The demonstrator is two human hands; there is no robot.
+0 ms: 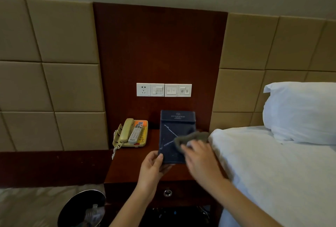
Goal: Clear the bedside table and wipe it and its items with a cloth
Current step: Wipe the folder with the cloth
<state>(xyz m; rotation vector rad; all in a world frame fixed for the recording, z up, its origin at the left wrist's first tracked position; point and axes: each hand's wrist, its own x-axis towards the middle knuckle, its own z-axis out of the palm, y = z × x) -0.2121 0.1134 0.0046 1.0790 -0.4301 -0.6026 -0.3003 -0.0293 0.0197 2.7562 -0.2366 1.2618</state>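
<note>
Left hand pinches the lower left corner of the dark blue folder, thumb on the front face, fingers curled behind. Folder is held upright, tilted back a bit, above the wooden counter; can't tell if its bottom edge touches the top. White scratch-like lines run across the folder front, pale logo on the top flap.

Right hand is blurred, fingers closed over a grey cloth, pressing it against the right side of the folder face. Cloth bunches out toward the bed.

Beige phone sits on the back left of the counter, handset on the cradle, coiled cord hanging off the left edge. Switch panel with a socket on the wooden wall panel above.

Counter drawer has a round metal pull. Black bin on the floor to the left, something pale inside. Bed with white sheets just beside the counter on the right, white pillow at its head.
</note>
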